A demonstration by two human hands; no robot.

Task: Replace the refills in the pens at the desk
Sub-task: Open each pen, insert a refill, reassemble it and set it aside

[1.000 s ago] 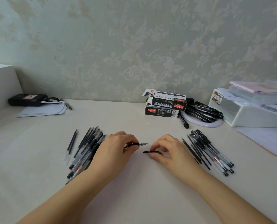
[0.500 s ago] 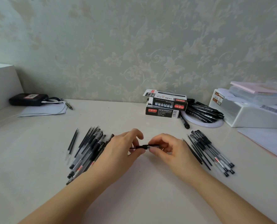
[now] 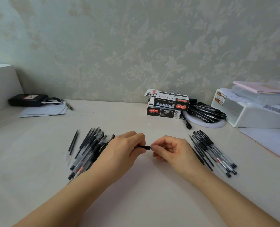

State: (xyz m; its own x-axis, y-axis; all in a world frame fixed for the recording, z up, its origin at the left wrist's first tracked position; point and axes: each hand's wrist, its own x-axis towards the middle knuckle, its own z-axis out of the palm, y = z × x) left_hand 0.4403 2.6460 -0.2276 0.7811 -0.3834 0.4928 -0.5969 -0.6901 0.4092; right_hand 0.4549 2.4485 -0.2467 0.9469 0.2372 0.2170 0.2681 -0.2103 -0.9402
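Above the desk, left hand and right hand pinch a mostly hidden pen.

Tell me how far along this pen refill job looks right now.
Roughly midway, as a guess. Possibly done: the pile of pens lying right of the hands, though their refills cannot be checked. In hand: one pen, gripped by the left hand and pinched at its end by the right hand. Possibly left: the pile of pens and loose refills on the left.
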